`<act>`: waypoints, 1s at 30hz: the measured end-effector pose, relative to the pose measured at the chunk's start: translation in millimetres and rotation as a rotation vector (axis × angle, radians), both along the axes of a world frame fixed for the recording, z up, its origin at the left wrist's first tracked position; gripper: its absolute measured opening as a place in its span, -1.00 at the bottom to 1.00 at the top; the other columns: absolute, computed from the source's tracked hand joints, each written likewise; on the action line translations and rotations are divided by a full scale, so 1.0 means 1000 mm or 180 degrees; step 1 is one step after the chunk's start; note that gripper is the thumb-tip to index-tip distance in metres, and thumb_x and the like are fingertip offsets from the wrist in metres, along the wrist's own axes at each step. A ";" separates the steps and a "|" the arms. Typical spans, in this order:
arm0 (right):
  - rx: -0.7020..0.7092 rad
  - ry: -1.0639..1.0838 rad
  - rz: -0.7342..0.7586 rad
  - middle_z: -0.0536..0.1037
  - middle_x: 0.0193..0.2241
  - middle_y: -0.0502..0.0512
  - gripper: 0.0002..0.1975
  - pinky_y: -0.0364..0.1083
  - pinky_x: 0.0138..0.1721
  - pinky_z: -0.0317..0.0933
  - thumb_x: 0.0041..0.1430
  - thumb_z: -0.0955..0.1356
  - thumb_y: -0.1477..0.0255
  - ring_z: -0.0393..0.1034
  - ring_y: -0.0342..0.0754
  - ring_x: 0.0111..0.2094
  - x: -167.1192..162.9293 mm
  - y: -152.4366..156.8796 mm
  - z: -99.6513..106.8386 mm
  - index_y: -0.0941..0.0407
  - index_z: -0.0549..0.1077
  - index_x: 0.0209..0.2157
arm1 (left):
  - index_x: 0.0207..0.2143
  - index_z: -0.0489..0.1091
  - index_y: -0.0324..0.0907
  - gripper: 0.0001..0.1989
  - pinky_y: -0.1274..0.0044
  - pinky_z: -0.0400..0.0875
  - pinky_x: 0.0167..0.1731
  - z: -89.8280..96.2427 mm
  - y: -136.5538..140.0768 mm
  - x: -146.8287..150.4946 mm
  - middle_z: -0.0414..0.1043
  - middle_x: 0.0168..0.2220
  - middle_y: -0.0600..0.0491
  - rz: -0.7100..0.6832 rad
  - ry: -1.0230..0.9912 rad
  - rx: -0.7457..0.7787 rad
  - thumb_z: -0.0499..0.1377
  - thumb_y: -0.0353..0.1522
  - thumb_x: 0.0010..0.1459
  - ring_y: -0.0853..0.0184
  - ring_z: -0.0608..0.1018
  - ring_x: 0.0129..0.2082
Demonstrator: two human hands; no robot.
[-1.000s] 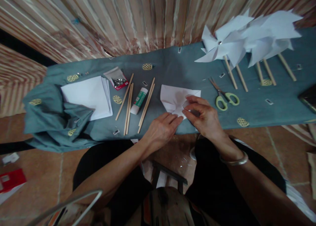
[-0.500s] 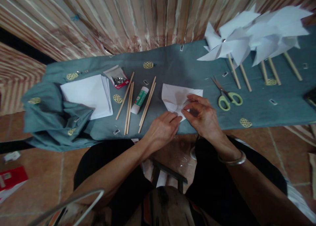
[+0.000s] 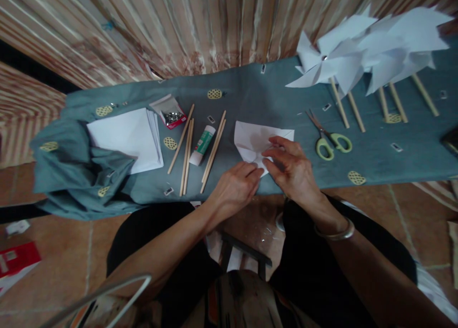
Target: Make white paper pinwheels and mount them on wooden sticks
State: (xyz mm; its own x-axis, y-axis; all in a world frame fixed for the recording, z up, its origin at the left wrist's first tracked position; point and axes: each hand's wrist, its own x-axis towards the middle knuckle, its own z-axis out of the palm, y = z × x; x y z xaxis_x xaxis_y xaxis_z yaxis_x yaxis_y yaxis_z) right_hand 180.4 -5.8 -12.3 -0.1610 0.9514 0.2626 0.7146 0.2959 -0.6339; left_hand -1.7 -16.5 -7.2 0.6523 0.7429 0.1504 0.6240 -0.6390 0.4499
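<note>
The left hand (image 3: 236,187) lies with its fingers close together, their tips on the near edge of a sheet of paper (image 3: 250,134); whether it grips that edge I cannot tell. Just beside it, the right hand (image 3: 293,168) bends thumb and forefinger toward each other over the sheet's middle; whether a bit of paper is pinched between them is hidden. The sheet rests on the cloth (image 3: 257,89) under both hands. It looks part-worked: some of it is drawn in toward the middle, with no pin or stick seen on it.

Near the right hand, on its outer side, lie scissors (image 3: 322,134), untouched. Beyond them, farther from the hand, overlapping paper pinwheels (image 3: 343,63) already have sticks, and one shows a metal pin at its centre.

Left of the left hand lie a glue stick (image 3: 202,144) and loose sticks (image 3: 185,156), joined to no paper. Farther out are a box of metal pins (image 3: 172,117) and a stack of white paper (image 3: 125,139), seemingly unused so far.
</note>
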 end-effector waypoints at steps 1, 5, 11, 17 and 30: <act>0.0003 -0.0005 0.0038 0.45 0.06 0.09 -0.83 0.21 0.12 0.28 0.23 0.31 0.42 0.37 0.14 0.06 0.000 0.000 0.000 -0.04 0.54 -0.21 | -0.09 0.42 -0.26 -0.77 0.42 0.50 -0.12 0.000 0.000 0.000 0.49 -0.18 -0.07 0.0001 0.0003 0.0005 0.02 -0.46 0.29 0.27 0.52 -0.16; -0.0059 -0.0099 0.0186 0.42 0.10 0.07 -0.75 0.25 0.14 0.24 0.25 0.26 0.42 0.31 0.17 0.11 0.000 -0.002 0.000 -0.09 0.53 -0.13 | -0.10 0.42 -0.26 -0.78 0.43 0.50 -0.12 0.001 0.000 0.000 0.49 -0.17 -0.07 -0.0004 0.0036 0.0004 0.02 -0.45 0.29 0.27 0.52 -0.16; -0.0122 -0.0374 0.0372 0.38 0.16 0.08 -0.58 0.32 0.11 0.20 0.18 0.23 0.52 0.21 0.26 0.20 -0.003 -0.008 -0.003 -0.13 0.46 -0.01 | -0.09 0.42 -0.29 -0.78 0.43 0.50 -0.15 0.001 0.000 0.000 0.48 -0.19 -0.07 -0.0038 -0.0003 -0.0001 0.03 -0.46 0.28 0.25 0.51 -0.18; 0.0202 -0.0958 0.0464 0.42 0.13 0.27 -0.64 0.26 0.03 0.24 0.24 0.18 0.54 0.28 0.25 0.11 -0.011 -0.013 -0.008 0.09 0.43 0.00 | -0.11 0.41 -0.29 -0.79 0.43 0.49 -0.16 0.004 0.000 0.000 0.45 -0.21 -0.08 -0.0034 -0.0002 -0.0028 0.04 -0.41 0.29 0.25 0.51 -0.16; 0.0190 -0.0645 0.0330 0.44 0.09 0.17 -0.65 0.21 0.08 0.26 0.20 0.18 0.55 0.29 0.16 0.12 -0.007 -0.004 -0.006 0.04 0.51 -0.12 | -0.13 0.41 -0.27 -0.81 0.39 0.49 -0.13 0.003 0.002 0.001 0.43 -0.19 -0.08 -0.0047 0.0161 0.0054 0.06 -0.44 0.27 0.23 0.50 -0.14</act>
State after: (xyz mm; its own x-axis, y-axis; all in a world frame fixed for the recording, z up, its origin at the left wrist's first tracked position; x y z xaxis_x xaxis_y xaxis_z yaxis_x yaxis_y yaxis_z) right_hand 173.0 -9.7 -18.1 -0.3122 0.9108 0.2703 0.7893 0.4070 -0.4598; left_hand -1.0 -14.8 -4.7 0.6702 0.7308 0.1295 0.6361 -0.6555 0.4070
